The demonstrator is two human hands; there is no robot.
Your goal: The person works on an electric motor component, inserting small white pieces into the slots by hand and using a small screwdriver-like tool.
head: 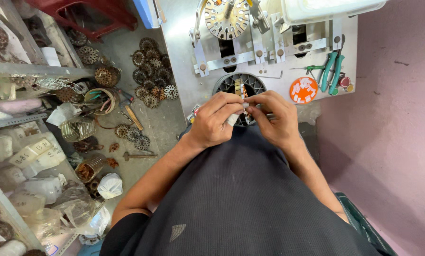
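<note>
Premises: a small motor-repair or winding workshop. Evidence: metal workbench (184, 57) carrying a slotted winding jig (227, 18), green-handled pliers (332, 71), toothed stator cores (150, 71) piled on the concrete floor, cluttered shelving (18, 156) with copper-wound parts and bagged stock.

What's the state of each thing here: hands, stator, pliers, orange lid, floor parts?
left hand: closed, pinching a small white slip
right hand: closed, fingertips meeting the left
round slotted core: seated in the bench, partly hidden
green pliers: lying unused, shut
orange lid: holding white slips
toothed discs: piled on the floor
</note>
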